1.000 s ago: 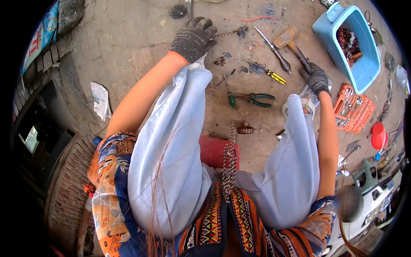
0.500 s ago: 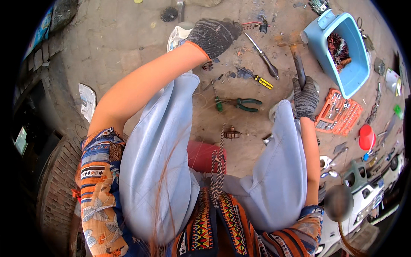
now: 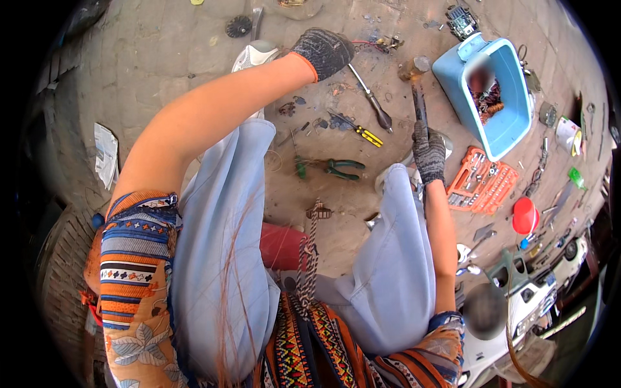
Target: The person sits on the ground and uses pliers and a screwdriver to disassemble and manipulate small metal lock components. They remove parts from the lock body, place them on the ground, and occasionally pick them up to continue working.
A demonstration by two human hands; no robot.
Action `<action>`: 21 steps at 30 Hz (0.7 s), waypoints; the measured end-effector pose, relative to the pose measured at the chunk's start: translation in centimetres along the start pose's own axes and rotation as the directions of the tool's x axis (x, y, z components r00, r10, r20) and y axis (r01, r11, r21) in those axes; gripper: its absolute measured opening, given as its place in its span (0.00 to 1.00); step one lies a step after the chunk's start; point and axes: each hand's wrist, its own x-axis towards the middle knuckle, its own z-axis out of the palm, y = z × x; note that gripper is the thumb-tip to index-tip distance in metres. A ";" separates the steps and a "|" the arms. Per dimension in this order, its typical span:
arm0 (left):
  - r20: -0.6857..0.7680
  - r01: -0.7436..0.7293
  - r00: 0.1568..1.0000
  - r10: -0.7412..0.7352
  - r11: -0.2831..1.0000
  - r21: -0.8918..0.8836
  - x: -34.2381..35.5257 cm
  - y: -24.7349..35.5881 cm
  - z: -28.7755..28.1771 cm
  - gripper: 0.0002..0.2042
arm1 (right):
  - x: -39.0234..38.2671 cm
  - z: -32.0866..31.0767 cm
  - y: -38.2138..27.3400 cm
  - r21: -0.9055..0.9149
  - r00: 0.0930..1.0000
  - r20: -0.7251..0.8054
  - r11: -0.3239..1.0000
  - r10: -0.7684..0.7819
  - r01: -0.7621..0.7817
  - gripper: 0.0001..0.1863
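Observation:
My left hand (image 3: 323, 53), in a dark grey knit glove with an orange cuff, is closed just above the floor, past my left shoe (image 3: 255, 54). What its fingers hold, if anything, is hidden; a thin red wire (image 3: 367, 43) lies just beyond them. Close to those fingers is the metal tip of a dark-handled screwdriver (image 3: 378, 111). My right hand (image 3: 429, 155), gloved alike, wraps the dark handle of a hammer (image 3: 419, 103) beside my right knee. The hammer's rusty head points away from me. Between my legs lie a yellow-handled screwdriver (image 3: 369, 136), green-handled pliers (image 3: 344, 169) and a small copper-coloured motor part (image 3: 320, 212).
A light blue bin (image 3: 453, 81) with copper-coloured windings stands at the right. Near it are an orange socket set (image 3: 482, 181), a red bowl (image 3: 525, 215) and a circuit-like metal part (image 3: 461, 22). A white toy-like vehicle (image 3: 537, 304) is lower right. Newspaper (image 3: 105, 155) lies left.
The whole view has shifted, so floor things appear further left. Against the floor, my left hand has moved slightly right, nearer the screwdriver tip. The hammer stays in my right hand.

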 end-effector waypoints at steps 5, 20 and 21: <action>0.179 0.041 0.981 -0.072 0.984 0.172 1.3 0.2 -0.6 0.05 | -0.2 -0.1 -1.0 0.092 0.979 -0.145 0.983 -0.146 0.161 0.25; 0.377 0.123 0.915 -0.146 0.989 0.085 3.7 2.4 -3.0 0.05 | 1.6 1.9 -4.6 0.127 0.951 -0.187 0.954 -0.247 0.273 0.24; 0.373 0.137 0.913 -0.164 0.986 0.097 3.9 2.7 -3.0 0.05 | 1.9 2.6 -4.5 -0.027 0.885 -0.246 0.915 -0.396 0.402 0.24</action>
